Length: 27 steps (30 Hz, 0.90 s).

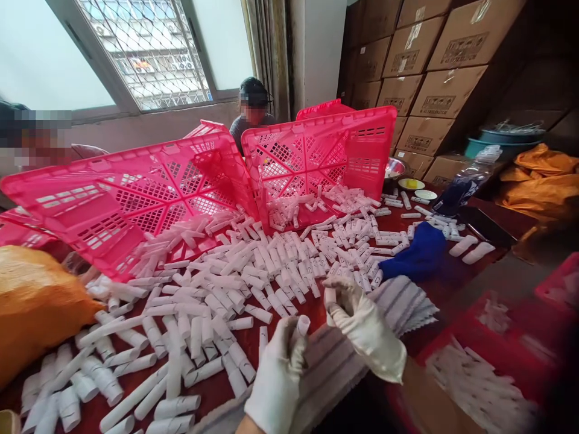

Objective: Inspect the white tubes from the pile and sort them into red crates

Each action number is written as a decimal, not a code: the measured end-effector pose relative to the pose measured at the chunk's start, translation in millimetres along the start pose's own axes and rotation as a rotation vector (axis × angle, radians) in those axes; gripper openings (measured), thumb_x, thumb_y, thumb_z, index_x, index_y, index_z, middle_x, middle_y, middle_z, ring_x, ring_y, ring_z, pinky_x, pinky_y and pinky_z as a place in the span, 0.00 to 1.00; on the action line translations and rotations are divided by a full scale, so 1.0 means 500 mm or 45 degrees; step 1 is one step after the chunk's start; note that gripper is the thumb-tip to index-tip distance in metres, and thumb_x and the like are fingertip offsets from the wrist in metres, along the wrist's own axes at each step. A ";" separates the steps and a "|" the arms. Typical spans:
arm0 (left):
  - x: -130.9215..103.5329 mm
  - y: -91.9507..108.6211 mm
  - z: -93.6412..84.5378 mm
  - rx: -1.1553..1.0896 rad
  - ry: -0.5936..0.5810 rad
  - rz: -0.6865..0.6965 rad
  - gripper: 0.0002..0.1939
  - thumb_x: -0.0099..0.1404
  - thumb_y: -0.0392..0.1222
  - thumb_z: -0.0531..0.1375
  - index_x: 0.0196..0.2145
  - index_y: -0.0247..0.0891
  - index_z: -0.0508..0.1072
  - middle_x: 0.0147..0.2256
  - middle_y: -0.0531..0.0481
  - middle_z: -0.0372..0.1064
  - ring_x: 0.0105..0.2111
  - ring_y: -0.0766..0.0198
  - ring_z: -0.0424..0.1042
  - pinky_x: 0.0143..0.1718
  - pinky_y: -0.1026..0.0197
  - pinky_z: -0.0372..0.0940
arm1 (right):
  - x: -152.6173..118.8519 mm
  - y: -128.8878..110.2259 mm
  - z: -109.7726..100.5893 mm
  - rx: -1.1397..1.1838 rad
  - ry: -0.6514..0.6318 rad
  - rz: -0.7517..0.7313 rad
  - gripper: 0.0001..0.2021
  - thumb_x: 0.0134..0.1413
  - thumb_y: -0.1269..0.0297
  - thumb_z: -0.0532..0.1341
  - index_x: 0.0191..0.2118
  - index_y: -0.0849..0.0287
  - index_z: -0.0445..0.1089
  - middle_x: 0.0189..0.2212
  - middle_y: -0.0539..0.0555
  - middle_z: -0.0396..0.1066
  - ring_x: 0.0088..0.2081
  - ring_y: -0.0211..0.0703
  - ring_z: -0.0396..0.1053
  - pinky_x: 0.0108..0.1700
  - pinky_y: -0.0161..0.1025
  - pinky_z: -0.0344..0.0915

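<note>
In the head view, my left hand (275, 381), in a white glove, is closed around a white plastic tube (303, 324) with its round end facing up. Just right of it, my right hand (368, 334), also gloved, pinches a short pale cylindrical piece (330, 296) between thumb and fingers; part of it is hidden. The two hands are apart, above a striped grey towel (332, 361) along the table edge. Many loose white tubes (221, 298), some with dark markings, lie heaped in front of my hands.
Two tipped pink crates (181, 181) (312, 160) spill tubes onto the dark red table. A blue cloth (414, 253), bottle (465, 181) and orange sack (38, 307) lie around. Lower right is a red crate (420, 355). Two people sit beyond; cartons (436, 96) are stacked behind.
</note>
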<state>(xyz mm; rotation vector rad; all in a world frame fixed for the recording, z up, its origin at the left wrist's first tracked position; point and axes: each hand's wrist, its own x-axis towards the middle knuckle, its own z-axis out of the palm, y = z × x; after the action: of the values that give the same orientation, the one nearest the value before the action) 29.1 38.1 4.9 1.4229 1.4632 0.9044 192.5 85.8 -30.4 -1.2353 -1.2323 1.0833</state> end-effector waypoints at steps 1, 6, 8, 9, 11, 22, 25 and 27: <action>-0.004 0.008 0.009 -0.059 -0.055 -0.021 0.14 0.64 0.49 0.53 0.41 0.40 0.70 0.38 0.48 0.73 0.37 0.62 0.71 0.43 0.61 0.64 | -0.006 -0.005 0.007 0.119 0.024 -0.003 0.14 0.51 0.64 0.59 0.46 0.50 0.62 0.33 0.50 0.70 0.26 0.39 0.67 0.31 0.39 0.68; -0.015 -0.005 0.034 -0.385 -0.107 -0.187 0.16 0.54 0.44 0.64 0.40 0.37 0.72 0.36 0.47 0.74 0.37 0.61 0.70 0.42 0.62 0.64 | -0.016 -0.045 0.038 0.323 -0.007 -0.014 0.13 0.47 0.61 0.64 0.36 0.52 0.59 0.30 0.48 0.68 0.30 0.39 0.67 0.36 0.37 0.67; -0.016 -0.020 0.035 -0.532 -0.037 -0.289 0.21 0.50 0.47 0.66 0.41 0.35 0.73 0.34 0.48 0.74 0.36 0.61 0.70 0.41 0.63 0.64 | -0.020 -0.060 0.039 0.322 -0.137 0.041 0.13 0.47 0.57 0.65 0.33 0.54 0.60 0.28 0.47 0.66 0.29 0.38 0.66 0.33 0.35 0.65; -0.017 -0.026 0.033 -0.578 -0.023 -0.332 0.23 0.50 0.51 0.66 0.41 0.35 0.74 0.31 0.49 0.72 0.33 0.62 0.70 0.38 0.63 0.63 | -0.022 -0.065 0.038 0.310 -0.199 0.079 0.13 0.48 0.55 0.64 0.33 0.55 0.62 0.28 0.48 0.66 0.29 0.37 0.65 0.32 0.35 0.65; -0.017 -0.031 0.026 -0.614 -0.060 -0.376 0.27 0.51 0.58 0.64 0.40 0.33 0.74 0.25 0.53 0.67 0.26 0.67 0.65 0.31 0.65 0.61 | -0.028 -0.072 0.033 0.281 -0.284 0.151 0.14 0.51 0.51 0.62 0.33 0.57 0.65 0.29 0.49 0.66 0.30 0.37 0.64 0.34 0.35 0.64; -0.023 -0.010 0.023 -0.266 -0.135 -0.231 0.22 0.60 0.59 0.55 0.35 0.36 0.73 0.28 0.51 0.67 0.30 0.65 0.66 0.35 0.63 0.61 | -0.027 -0.078 0.022 0.071 -0.203 0.205 0.19 0.48 0.47 0.62 0.25 0.59 0.65 0.20 0.45 0.59 0.24 0.34 0.56 0.28 0.34 0.57; -0.026 0.004 0.028 -0.020 -0.030 -0.129 0.20 0.63 0.55 0.53 0.45 0.40 0.72 0.37 0.49 0.72 0.39 0.60 0.69 0.43 0.61 0.60 | -0.034 -0.095 0.024 0.062 -0.202 0.200 0.18 0.50 0.47 0.61 0.25 0.59 0.65 0.21 0.46 0.60 0.25 0.35 0.58 0.30 0.34 0.59; -0.028 0.005 0.037 -0.035 -0.064 -0.153 0.21 0.64 0.56 0.52 0.45 0.40 0.72 0.39 0.48 0.73 0.40 0.59 0.70 0.44 0.61 0.61 | -0.044 -0.101 0.023 0.052 -0.243 0.130 0.17 0.53 0.48 0.59 0.27 0.58 0.65 0.25 0.48 0.63 0.29 0.37 0.61 0.34 0.35 0.62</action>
<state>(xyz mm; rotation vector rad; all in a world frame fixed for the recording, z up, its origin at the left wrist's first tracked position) 46.6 23.1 2.3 1.3139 1.4760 0.8056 176.5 61.4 17.5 -1.1961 -1.2942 1.3198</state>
